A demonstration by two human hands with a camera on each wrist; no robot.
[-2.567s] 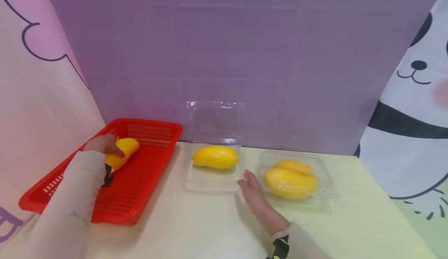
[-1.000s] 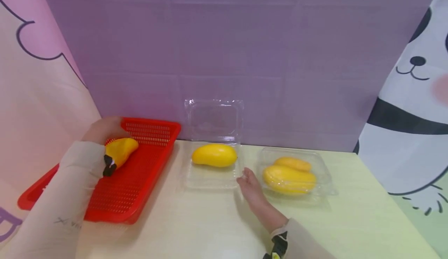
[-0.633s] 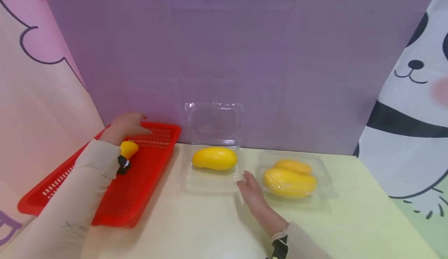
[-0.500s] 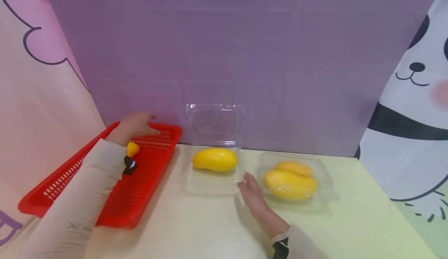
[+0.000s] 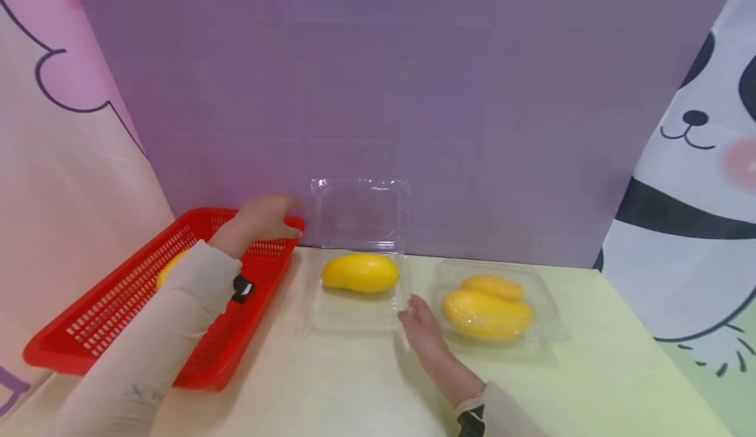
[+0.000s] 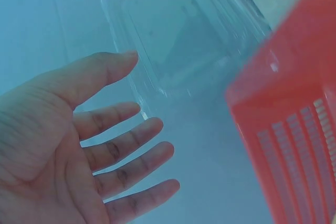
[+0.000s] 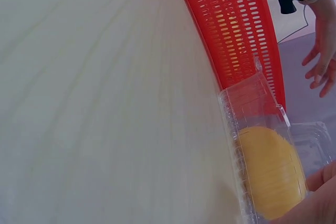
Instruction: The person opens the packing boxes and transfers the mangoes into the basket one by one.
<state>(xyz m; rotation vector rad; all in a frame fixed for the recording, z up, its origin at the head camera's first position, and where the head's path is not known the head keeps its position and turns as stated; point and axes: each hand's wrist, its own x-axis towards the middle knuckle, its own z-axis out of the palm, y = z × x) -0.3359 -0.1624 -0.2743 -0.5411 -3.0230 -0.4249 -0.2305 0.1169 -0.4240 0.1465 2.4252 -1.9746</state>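
My left hand [image 5: 260, 220] hovers above the back right corner of the red basket [image 5: 268, 292], fingers spread and holding nothing. In the left wrist view its palm faces the raised lid [image 6: 178, 35] of a clear plastic clamshell [image 5: 348, 315]. One yellow mango [image 5: 360, 273] lies in that clamshell's base, toward the back. My right hand [image 5: 428, 335] pinches the clamshell's right edge between thumb and fingers; in the right wrist view only part of this hand shows. Another mango [image 5: 169, 268] lies in the basket, mostly hidden behind my left sleeve.
Right of my right hand stands a closed clear clamshell [image 5: 546, 299] with two yellow mangoes [image 5: 487, 314] inside. A purple backdrop [image 5: 390, 96] rises behind the table [image 5: 331, 384], and the raised lid is close to it. Printed curtains hang at both sides.
My left hand has let go of the mango in the basket, lifted, and moved right toward the raised lid with its fingers spread. My right hand has stayed at the clamshell's edge.
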